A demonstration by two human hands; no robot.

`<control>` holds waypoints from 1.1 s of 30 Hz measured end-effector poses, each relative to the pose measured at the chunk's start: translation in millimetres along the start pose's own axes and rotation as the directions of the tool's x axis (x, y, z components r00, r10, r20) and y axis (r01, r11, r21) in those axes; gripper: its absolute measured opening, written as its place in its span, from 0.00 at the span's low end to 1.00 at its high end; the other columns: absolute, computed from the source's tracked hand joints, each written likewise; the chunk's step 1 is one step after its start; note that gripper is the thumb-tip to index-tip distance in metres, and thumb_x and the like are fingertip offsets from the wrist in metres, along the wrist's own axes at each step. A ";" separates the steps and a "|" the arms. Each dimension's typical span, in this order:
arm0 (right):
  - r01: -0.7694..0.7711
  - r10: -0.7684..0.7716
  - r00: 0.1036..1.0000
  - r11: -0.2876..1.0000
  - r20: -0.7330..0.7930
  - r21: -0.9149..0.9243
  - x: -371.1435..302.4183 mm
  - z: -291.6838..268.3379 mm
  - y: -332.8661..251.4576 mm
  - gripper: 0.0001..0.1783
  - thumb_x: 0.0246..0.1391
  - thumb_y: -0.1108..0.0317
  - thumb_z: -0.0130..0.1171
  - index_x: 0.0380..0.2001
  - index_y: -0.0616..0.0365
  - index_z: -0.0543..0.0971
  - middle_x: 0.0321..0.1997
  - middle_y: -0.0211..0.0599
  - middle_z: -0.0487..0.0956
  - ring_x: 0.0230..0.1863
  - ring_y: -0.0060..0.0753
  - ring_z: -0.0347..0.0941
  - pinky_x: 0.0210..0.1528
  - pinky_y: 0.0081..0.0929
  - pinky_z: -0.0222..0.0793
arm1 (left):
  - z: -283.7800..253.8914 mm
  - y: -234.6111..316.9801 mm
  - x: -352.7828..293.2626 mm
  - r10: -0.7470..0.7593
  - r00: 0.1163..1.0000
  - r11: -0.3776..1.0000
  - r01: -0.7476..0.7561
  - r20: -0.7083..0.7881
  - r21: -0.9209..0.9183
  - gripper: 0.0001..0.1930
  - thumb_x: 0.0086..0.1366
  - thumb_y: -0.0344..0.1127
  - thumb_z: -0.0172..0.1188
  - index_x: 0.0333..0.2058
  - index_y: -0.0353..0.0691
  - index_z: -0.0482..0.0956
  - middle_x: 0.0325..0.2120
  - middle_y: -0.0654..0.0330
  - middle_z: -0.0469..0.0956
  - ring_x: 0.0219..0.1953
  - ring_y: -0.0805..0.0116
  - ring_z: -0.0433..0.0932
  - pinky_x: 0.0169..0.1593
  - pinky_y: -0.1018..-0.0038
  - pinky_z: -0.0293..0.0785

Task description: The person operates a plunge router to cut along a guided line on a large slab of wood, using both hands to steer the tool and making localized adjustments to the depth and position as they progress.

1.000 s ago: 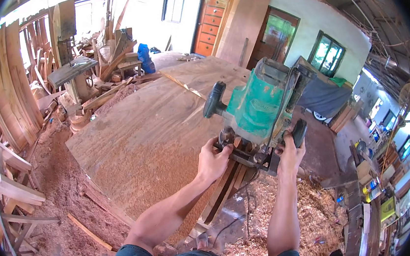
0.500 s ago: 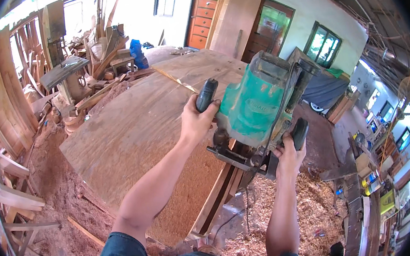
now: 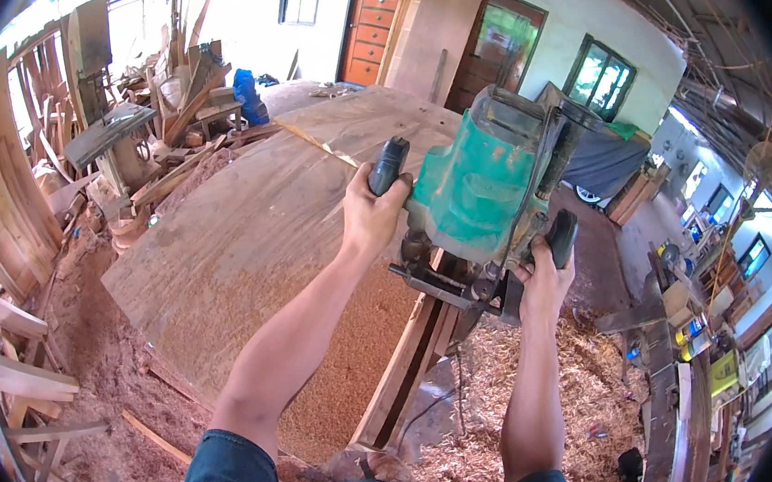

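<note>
A green plunge router (image 3: 475,181) with black handles is held out ahead of me in both hands. My left hand (image 3: 375,207) wraps round its left handle (image 3: 389,164), and my right hand (image 3: 543,280) is closed on the right handle (image 3: 562,237). The router's dark metal base (image 3: 446,283) sits over a wooden beam (image 3: 400,370) with a long dark groove or gap. This beam runs toward me along the right edge of a broad wooden tabletop (image 3: 243,208). The bit is hidden beneath the machine.
Sawdust (image 3: 351,365) coats the tabletop's near part, where a thin wooden strip (image 3: 316,143) also lies. Shavings (image 3: 559,401) cover the floor at right. A dark cord (image 3: 460,387) hangs below the router. Scrap timber (image 3: 196,101) is heaped at far left; a cluttered bench (image 3: 664,381) lines the right.
The router has shifted slightly forward along the beam, both hands still on its handles. My view has turned a little, so the surroundings sit slightly further left and higher.
</note>
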State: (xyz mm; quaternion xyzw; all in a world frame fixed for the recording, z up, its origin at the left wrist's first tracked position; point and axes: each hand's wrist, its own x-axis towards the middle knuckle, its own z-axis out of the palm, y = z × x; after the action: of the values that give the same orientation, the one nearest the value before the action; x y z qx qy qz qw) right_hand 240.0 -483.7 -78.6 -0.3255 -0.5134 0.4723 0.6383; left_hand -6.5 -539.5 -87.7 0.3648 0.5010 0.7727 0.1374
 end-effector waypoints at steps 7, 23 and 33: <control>0.008 -0.008 1.000 1.000 -0.002 0.001 22.4 2.6 11.9 0.19 0.57 0.67 0.64 0.51 0.59 0.75 0.38 0.31 0.76 0.34 0.24 0.76 0.30 0.26 0.80 | 10.0 -18.5 19.7 0.017 1.000 0.999 -0.018 0.024 0.031 0.15 0.61 0.39 0.67 0.39 0.33 0.78 0.26 0.65 0.75 0.29 0.76 0.72 0.35 0.74 0.70; 0.036 -0.036 0.999 0.998 -0.001 -0.042 61.8 7.9 30.6 0.16 0.57 0.65 0.64 0.46 0.58 0.75 0.38 0.31 0.76 0.34 0.24 0.75 0.32 0.27 0.79 | 30.1 -40.5 49.6 0.010 0.999 1.000 -0.012 0.053 0.028 0.15 0.63 0.39 0.67 0.40 0.35 0.78 0.25 0.67 0.74 0.26 0.79 0.71 0.30 0.77 0.67; 0.024 -0.024 1.000 0.999 -0.008 -0.035 61.5 8.2 32.3 0.15 0.57 0.66 0.64 0.46 0.57 0.74 0.39 0.31 0.76 0.36 0.24 0.75 0.33 0.28 0.80 | 28.4 -37.4 59.4 -0.104 0.990 0.994 0.100 0.090 0.052 0.16 0.60 0.35 0.67 0.43 0.32 0.78 0.24 0.65 0.74 0.23 0.78 0.70 0.27 0.76 0.67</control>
State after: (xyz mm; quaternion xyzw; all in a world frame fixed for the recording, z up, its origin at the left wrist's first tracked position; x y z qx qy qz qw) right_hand 225.1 -415.5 -84.1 -0.3323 -0.5227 0.4542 0.6403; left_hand -33.7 -468.8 -88.5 0.3774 0.5303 0.7348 0.1910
